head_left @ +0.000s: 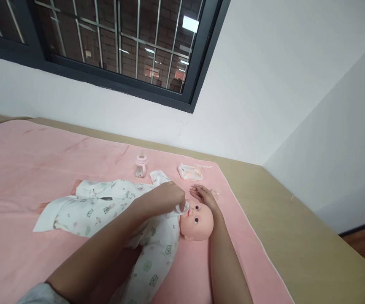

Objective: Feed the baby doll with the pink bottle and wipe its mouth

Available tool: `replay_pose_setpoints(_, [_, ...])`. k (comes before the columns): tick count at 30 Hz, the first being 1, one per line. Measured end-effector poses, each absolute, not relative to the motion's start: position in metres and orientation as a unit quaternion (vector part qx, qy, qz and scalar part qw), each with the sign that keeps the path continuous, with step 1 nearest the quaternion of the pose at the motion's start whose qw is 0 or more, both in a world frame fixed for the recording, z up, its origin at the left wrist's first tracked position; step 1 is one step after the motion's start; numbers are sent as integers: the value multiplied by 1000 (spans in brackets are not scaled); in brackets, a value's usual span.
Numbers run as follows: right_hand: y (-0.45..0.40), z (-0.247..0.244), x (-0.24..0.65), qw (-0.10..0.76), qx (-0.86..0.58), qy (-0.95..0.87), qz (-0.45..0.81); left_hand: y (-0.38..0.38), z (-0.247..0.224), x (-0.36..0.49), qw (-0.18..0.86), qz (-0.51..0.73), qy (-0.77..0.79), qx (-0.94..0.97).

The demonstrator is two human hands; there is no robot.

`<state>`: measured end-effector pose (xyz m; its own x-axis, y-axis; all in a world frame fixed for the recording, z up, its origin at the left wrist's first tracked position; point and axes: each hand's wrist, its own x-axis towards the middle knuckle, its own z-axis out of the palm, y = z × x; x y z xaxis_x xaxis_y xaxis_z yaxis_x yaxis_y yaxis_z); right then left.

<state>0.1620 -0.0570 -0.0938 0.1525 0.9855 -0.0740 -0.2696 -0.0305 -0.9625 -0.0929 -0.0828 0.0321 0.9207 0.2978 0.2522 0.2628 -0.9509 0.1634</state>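
A baby doll [201,226] lies on its back on a pink mat [84,162], its head toward the right. It wears a white outfit [160,236] printed with small figures. My left hand [169,196] is closed on a bit of white cloth [182,208] against the doll's mouth and chin. Whether this cloth belongs to the outfit's collar I cannot tell. Along the far side of the doll's head rests my right hand [204,196], fingers stretched out and slightly curved, holding nothing.
Beyond the doll stand a pink-topped baby bottle [141,165] and a crumpled clear plastic packet [190,172]. A small clear item [215,193] lies by my right hand. Under the mat is a wooden surface [264,202], bordered by white walls and a barred window [122,42].
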Motion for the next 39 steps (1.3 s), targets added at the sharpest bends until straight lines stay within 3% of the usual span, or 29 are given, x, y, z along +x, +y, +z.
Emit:
replay_pose_setpoints(11, [-57, -92, 161, 582, -480, -369, 543, -86, 31, -87, 81, 146, 114, 979])
replay_pose_setpoints(19, [-56, -92, 161, 580, -480, -376, 540, -89, 33, -88, 63, 86, 138, 985])
replay_pose_setpoints(26, [-50, -98, 167, 568, -478, -386, 547, -84, 32, -93, 69, 151, 207, 964])
replay_pose_setpoints(39, [-46, -103, 171, 568, -471, -385, 555, -78, 23, -87, 93, 144, 209, 963])
